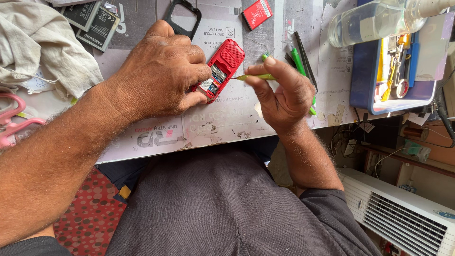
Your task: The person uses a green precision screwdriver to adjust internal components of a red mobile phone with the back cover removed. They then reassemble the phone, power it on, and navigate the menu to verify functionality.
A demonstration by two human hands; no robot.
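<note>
The left hand (159, 71) lies curled over a small red phone (222, 66) with its back cover off, thumb and fingers pinching the lower end against the tabletop (227, 118). The right hand (282, 95) is closed around a thin green-handled screwdriver (256, 77), held between thumb and forefinger, its tip touching the open battery bay of the phone. The phone sits near the middle of the tabletop, tilted so its top points toward one o'clock.

At twelve o'clock from the phone lies a black phone frame (182, 16), and at one o'clock a flat red battery (257, 13). Just beside the right hand, at three o'clock, are a green tool and dark tweezers (303, 57). Further out at two to three o'clock stands a blue tray (365, 76) of small tools, with a clear plastic bottle (374, 21) lying across its top edge. At ten o'clock two dark batteries (92, 21) lie by a crumpled pale cloth (42, 42); at nine o'clock pink handles (12, 121) show at the edge.
</note>
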